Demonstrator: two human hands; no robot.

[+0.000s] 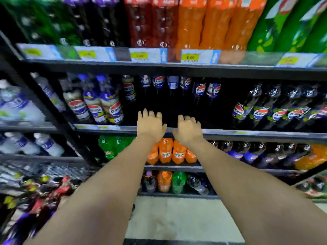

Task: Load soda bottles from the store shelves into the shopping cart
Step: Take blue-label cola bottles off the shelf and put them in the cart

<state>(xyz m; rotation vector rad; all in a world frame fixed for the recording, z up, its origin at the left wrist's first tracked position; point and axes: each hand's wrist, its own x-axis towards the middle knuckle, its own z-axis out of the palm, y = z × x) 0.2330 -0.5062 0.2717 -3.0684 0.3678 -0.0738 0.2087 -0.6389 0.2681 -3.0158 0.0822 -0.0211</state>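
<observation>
At the middle shelf point(247, 133) of a store's drinks aisle, dark cola bottles point(200, 91) stand upright in a row set far back, with a bare gap of shelf in front of them. A person's left hand point(151, 124) and right hand point(188, 129) reach side by side into that gap, neither touching a bottle. The left fingers point(152, 114) are straight and slightly apart; the right ones are loosely bent and hold nothing. Orange soda bottles point(169, 152) fill the shelf below the wrists, and yellow price tags point(198, 57) line the shelf above. No shopping cart can be made out for certain. The likely risk is the deep reach: a bottle caught only by its fingertips at arm's length could slip or tip its neighbours, and pulling two at once raises the chance of one dropping to the pale floor point(177, 218).
</observation>
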